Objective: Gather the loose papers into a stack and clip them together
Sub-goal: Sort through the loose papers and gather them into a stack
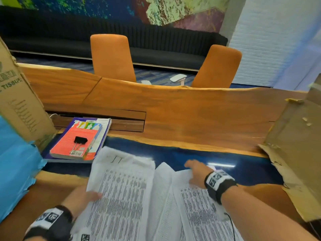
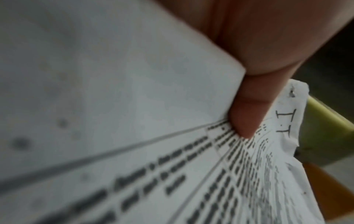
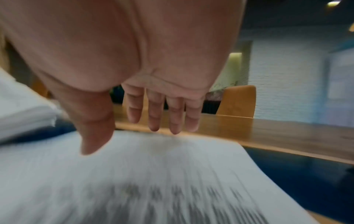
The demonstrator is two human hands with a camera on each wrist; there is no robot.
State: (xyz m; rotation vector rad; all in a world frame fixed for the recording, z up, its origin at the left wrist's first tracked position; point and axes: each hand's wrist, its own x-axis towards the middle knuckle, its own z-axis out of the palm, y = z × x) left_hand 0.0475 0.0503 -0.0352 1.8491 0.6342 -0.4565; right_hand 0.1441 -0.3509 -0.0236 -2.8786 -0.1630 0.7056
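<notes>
My left hand (image 1: 86, 197) grips a bundle of printed papers (image 1: 119, 188) by its left edge, thumb on top; in the left wrist view the thumb (image 2: 247, 115) presses on the top printed sheet (image 2: 172, 174). More printed sheets (image 1: 196, 204) lie on the table to the right. My right hand (image 1: 196, 173) hovers over their far edge with fingers (image 3: 155, 112) straight and spread above the sheets (image 3: 153, 174), holding nothing. A black binder clip (image 1: 79, 143) lies on a red book (image 1: 69, 145) at the left.
The red book sits on a purple book (image 1: 102, 134) on the wooden table (image 1: 191, 119) with its blue resin strip (image 1: 225, 159). Cardboard boxes stand at the left (image 1: 19, 101) and right (image 1: 295, 145). A blue sheet (image 1: 13, 162) is at the left. Two orange chairs (image 1: 111, 56) stand behind.
</notes>
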